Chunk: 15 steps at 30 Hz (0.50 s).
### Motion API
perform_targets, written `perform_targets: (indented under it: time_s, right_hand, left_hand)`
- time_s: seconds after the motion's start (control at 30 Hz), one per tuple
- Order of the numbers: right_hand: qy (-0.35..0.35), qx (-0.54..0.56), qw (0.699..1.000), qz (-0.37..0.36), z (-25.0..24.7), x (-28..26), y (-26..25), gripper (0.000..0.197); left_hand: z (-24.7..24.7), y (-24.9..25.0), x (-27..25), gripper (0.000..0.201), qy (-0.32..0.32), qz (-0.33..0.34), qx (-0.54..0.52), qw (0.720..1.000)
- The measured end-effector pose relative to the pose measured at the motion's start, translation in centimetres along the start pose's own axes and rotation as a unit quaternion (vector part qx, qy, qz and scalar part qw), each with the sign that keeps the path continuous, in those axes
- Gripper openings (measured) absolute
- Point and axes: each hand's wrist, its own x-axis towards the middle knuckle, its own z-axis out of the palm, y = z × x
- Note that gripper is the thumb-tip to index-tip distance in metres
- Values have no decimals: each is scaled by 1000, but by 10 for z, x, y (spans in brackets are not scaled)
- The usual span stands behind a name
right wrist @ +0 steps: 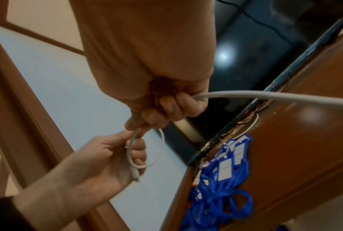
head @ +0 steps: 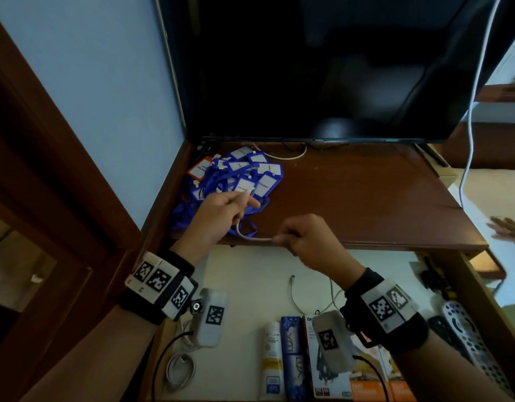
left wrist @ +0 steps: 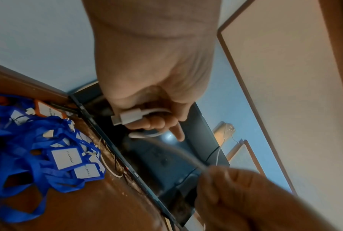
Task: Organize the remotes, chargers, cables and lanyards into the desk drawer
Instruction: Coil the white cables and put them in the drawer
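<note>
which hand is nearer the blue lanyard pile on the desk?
Left. The left hand hovers over the near edge of the lanyard pile, gripping one end of the white cable. The right hand grips the cable further along, off to the pile's right.

White cable (head: 251, 238), blue lanyards (head: 236, 181), one orange badge (head: 198, 169), brown desk (head: 366, 198).

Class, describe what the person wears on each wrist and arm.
Both hands, left hand and right hand, are bare. Each wrist carries a black band with white blocks bearing black-and-white square codes. A black cable trails from each unit.
</note>
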Motion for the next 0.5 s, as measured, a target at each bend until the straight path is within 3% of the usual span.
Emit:
perform_targets:
  time_s: [0.07,0.2,0.37,0.5]
  right_hand:
    - [33,49,998,-27,-4,0,-7,27]
    - [92,133,986,-41,-9,2,-12,21]
    - [181,178,966,-44,-14,2,-10,22]
    - [184,198,962,-30,-13,1,-8,24]
  left_hand:
    - [7,1,-2,36,-21,-4,32,999]
    - [15,0,-3,42,-52,-3,-1,999]
    - [16,4,-9,45,-135,-52,-219,965]
    - [16,9,-8,43,-155,-58,-258,952]
